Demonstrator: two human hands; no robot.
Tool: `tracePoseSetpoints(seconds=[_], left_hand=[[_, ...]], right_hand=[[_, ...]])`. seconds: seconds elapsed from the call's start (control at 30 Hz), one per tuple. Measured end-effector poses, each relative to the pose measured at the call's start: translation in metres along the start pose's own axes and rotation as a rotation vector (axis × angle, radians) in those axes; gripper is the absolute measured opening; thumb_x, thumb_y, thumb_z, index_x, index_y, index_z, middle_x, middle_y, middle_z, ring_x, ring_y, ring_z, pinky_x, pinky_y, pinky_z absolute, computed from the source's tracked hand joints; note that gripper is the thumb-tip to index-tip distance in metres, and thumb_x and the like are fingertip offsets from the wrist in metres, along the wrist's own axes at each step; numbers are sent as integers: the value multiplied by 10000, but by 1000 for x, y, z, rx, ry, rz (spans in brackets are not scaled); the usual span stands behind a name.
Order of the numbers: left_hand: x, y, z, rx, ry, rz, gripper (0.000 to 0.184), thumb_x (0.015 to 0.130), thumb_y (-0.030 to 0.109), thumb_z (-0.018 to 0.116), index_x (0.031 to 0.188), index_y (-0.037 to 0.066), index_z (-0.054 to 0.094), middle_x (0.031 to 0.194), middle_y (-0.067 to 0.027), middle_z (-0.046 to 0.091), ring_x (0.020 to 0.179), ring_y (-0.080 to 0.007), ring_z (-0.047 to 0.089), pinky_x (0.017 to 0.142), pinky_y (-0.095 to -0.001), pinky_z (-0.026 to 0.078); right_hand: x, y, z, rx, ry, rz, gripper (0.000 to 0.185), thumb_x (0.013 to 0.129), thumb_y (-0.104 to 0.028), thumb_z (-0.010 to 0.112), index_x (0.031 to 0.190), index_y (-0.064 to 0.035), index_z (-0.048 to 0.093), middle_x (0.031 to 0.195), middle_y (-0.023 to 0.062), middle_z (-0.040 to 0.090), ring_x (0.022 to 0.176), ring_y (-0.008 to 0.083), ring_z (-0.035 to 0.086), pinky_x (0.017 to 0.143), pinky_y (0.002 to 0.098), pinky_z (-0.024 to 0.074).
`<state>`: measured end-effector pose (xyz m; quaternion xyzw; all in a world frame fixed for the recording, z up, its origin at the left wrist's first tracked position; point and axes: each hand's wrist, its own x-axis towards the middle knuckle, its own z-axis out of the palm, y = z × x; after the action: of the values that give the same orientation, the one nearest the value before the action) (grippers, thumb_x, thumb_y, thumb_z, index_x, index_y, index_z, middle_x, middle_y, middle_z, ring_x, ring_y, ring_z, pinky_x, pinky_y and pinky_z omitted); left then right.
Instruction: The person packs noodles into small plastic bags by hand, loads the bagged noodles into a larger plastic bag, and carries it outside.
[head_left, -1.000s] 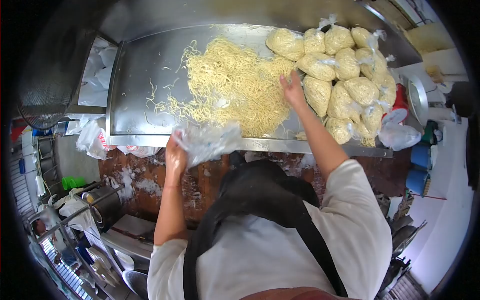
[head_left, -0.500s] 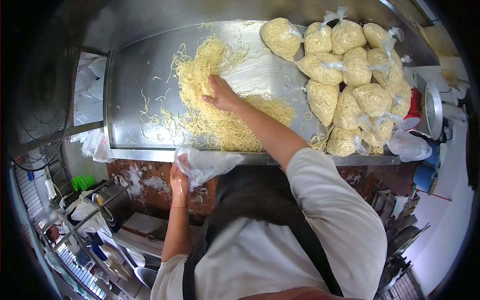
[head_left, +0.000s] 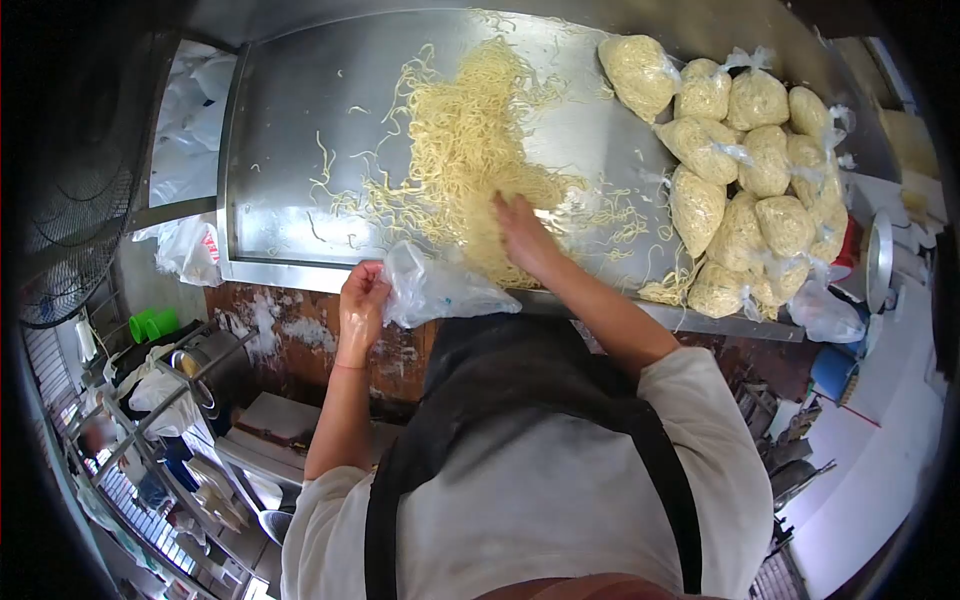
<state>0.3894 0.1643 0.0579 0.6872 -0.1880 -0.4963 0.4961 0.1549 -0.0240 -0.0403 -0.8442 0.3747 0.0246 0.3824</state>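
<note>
We've got one head-worn, wide, round-edged view: sits above the near side of the surface (head_left: 300, 100), faces forward and steeply down onto it, fairly close, wearer's torso (head_left: 530, 490) nearer than the surface.

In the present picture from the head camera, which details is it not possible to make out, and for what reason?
All in the head view:
- Right hand: blur hides whether it grips the noodles.
- Clear plastic bag: crumpled film hides whether its mouth is open.
- Red container: partly covered by bagged noodles.
- White plastic bag: red print too small to read.
- Fan: left side lost in the dark lens border.
</note>
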Motion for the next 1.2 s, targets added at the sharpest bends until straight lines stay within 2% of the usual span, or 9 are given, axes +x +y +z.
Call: tracePoseSetpoints(seconds=[0.13,0.33,0.43,0.57,0.73,0.83,0.97,1.07,1.2], left_hand=[[8,-1,-42,-71,81,25,135,969,1,512,1080,19,588,907,16,611,783,-43,517,716,-191,421],[10,-15,-121,-260,161,16,252,990,202,574,1187,54,520,1036,2,527,964,-89,459,885,-254,387],[4,25,-127,-354,108,-54,370,927,148,620,1258,58,483,1072,-13,512,994,-111,470,917,-272,391],[17,37,-155,-120,-95,29,509,818,-72,563,1303,45,458,1129,-33,526,1037,-118,497,918,-243,395],[42,20,-176,-12,79,16,102,916,-26,586,992,35,618,949,12,606,860,-70,534,822,-210,419],[51,25,-169,-81,118,53,115,929,-33,563,999,42,616,960,12,601,860,-63,524,811,-205,415],[54,33,-153,-55,96,8,119,932,-24,564,1014,45,616,943,24,586,847,-56,511,792,-196,405],[62,22,-149,-69,40,8,122,930,-17,570,1021,48,619,933,29,578,842,-54,503,780,-189,396],[65,30,-127,-17,34,46,124,927,-14,574,1024,48,621,927,32,573,834,-51,493,769,-185,387]], right_hand=[[58,-55,-66,-15,-456,-191,722,819,77,519,1498,-94,344,1407,259,468,1276,369,495,1072,415,420],[209,-28,-121,-244,338,212,639,900,-431,646,1453,-180,447,1448,187,457,1312,398,438,1021,501,433],[232,-54,-69,-339,124,188,684,892,-507,628,1471,-206,421,1532,180,332,1403,436,294,1048,620,370],[156,-117,-48,-511,-138,29,782,824,-381,733,1492,-215,361,1532,170,307,1388,446,309,1078,647,328],[122,-83,-33,-260,-35,133,754,714,-104,791,1406,-174,499,1438,191,429,1294,390,455,1007,483,476],[105,-69,-48,-43,107,97,708,708,-96,783,1368,-156,532,1373,183,483,1200,374,532,943,404,526],[70,-104,-66,-483,105,-199,806,701,-177,821,1429,-200,476,1441,187,425,1334,378,397,1070,530,389],[49,-110,-52,-331,69,-49,832,729,-189,811,1467,-232,430,1488,163,383,1386,379,314,1109,579,303],[67,-85,-29,-197,138,90,667,718,-32,757,1339,-171,560,1313,141,526,1222,357,487,996,453,451]])
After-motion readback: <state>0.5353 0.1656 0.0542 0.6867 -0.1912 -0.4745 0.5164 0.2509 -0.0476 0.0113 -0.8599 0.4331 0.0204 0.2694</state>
